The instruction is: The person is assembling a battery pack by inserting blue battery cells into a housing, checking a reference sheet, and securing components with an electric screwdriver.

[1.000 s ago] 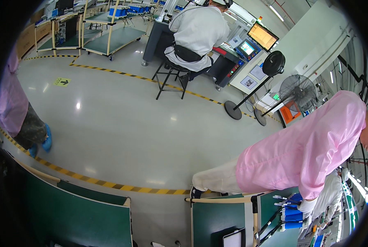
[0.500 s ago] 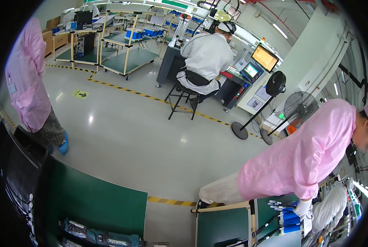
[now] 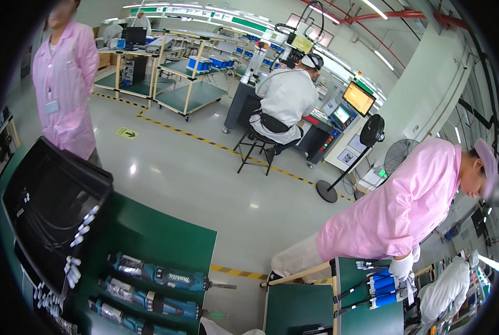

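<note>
Neither of my hands shows clearly. A white cloth-like shape [image 3: 227, 328] pokes up at the lower edge, and I cannot make out whether it is a sleeve or a glove. Nearest to it, three teal-and-black power screwdrivers lie side by side on a green table mat [image 3: 191, 239]: a far one [image 3: 160, 274], a middle one [image 3: 149, 298] and a near one [image 3: 126, 322]. To their left, a black plastic bin [image 3: 96, 173] is tilted, with black cables [image 3: 43, 223] inside and white connectors [image 3: 83, 226] hanging over its rim.
At right, a person in a pink coat [image 3: 383, 206] bends over blue battery-like packs [image 3: 382, 282], with white-gloved hands [image 3: 403, 267] on them. Another pink-coated person [image 3: 65, 84] stands at left. Beyond are a seated worker [image 3: 288, 92], a floor fan [image 3: 372, 129] and a shelf cart [image 3: 191, 95].
My view has turned left and down, bringing the bin and all three screwdrivers further in. The white shape has appeared below. The left person now stands more upright in view.
</note>
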Available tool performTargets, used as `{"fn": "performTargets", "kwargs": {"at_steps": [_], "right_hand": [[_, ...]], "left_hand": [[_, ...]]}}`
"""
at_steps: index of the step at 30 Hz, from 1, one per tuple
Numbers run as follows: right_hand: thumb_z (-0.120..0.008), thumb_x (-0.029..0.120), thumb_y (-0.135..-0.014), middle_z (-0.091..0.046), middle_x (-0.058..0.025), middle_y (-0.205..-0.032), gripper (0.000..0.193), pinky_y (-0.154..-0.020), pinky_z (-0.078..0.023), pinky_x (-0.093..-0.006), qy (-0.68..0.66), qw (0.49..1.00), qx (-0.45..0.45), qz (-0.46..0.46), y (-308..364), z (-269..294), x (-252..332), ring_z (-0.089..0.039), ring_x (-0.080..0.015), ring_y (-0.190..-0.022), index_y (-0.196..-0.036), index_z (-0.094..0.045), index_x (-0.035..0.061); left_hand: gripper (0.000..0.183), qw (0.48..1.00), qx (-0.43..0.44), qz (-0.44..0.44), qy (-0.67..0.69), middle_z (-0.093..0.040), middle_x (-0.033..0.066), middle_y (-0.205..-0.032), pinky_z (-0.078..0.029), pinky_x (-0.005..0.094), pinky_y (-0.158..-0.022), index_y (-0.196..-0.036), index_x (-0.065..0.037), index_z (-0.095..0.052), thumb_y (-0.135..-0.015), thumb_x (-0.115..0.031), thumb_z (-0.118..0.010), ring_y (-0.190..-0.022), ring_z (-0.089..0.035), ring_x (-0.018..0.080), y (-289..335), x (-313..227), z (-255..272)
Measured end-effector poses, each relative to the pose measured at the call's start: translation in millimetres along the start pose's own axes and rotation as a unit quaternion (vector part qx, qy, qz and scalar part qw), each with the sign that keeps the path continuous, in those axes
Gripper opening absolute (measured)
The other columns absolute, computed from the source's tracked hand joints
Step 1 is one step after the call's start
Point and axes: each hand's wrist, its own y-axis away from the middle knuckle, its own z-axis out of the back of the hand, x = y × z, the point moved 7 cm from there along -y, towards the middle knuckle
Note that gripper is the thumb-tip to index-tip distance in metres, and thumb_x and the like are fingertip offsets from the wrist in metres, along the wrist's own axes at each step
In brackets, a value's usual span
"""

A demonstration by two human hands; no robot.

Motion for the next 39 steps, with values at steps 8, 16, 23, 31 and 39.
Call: {"fn": "performTargets", "kwargs": {"at_steps": [8, 16, 23, 31, 39], "right_hand": [[-0.059, 0.010, -0.084, -0.065, -0.0085, -0.076, 0.007, -0.068, -0.051, -0.0353, -0.100, 0.989, 0.102, 0.020, -3.8, -48.2, -21.7, -0.064, -0.0250, -0.074, -0.086, -0.061, 0.0039], [-0.061, 0.020, -0.099, -0.062, -0.0053, -0.070, 0.026, -0.055, -0.057, -0.0285, -0.131, 0.982, 0.072, -0.112, 8.9, -15.5, -29.9, -0.060, -0.0110, -0.059, -0.083, -0.063, -0.0002], [-0.060, 0.015, -0.099, -0.053, -0.0017, -0.057, 0.029, -0.044, -0.047, -0.0246, -0.087, 0.989, 0.087, -0.079, 7.3, -22.4, -24.3, -0.053, -0.0084, -0.049, -0.074, -0.058, 0.0008], [-0.060, 0.018, -0.098, -0.045, 0.0004, -0.052, 0.037, -0.040, -0.037, -0.0225, -0.063, 0.997, 0.040, -0.019, 4.7, -24.8, -18.7, -0.044, -0.0077, -0.043, -0.065, -0.051, 0.0052], [-0.062, 0.013, -0.098, -0.056, 0.0015, -0.060, 0.026, -0.046, -0.039, -0.0207, -0.093, 0.993, 0.060, -0.041, 1.6, -25.3, -21.6, -0.048, -0.0036, -0.050, -0.075, -0.059, 0.0024]], "left_hand": [[0.035, 0.996, -0.073, -0.047, 0.020, -0.060, 0.0019, -0.084, -0.050, 0.0293, -0.056, -0.114, -0.005, -0.059, -0.103, -0.036, -0.049, -0.065, -0.060, 0.0140, 12.4, 67.9, 70.8], [0.033, 0.971, 0.130, -0.030, 0.197, -0.064, 0.0050, -0.084, -0.049, 0.0285, -0.068, -0.098, -0.003, -0.064, -0.103, -0.032, -0.048, -0.073, -0.059, 0.0146, 39.4, -30.5, 52.6], [0.039, 0.955, 0.181, 0.021, 0.235, -0.060, 0.0024, -0.076, -0.047, 0.0278, -0.064, -0.097, -0.004, -0.061, -0.107, -0.037, -0.042, -0.066, -0.056, 0.0122, 48.9, -35.9, 58.3], [0.040, 0.978, 0.166, -0.007, 0.130, -0.059, 0.0060, -0.075, -0.048, 0.0321, -0.067, -0.097, -0.004, -0.058, -0.108, -0.036, -0.039, -0.068, -0.056, 0.0184, 41.9, -29.7, 53.2], [0.039, 0.978, 0.118, 0.010, 0.170, -0.060, 0.0049, -0.074, -0.047, 0.0302, -0.065, -0.091, -0.004, -0.059, -0.108, -0.034, -0.040, -0.066, -0.054, 0.0153, 39.8, -36.1, 58.0]]}}
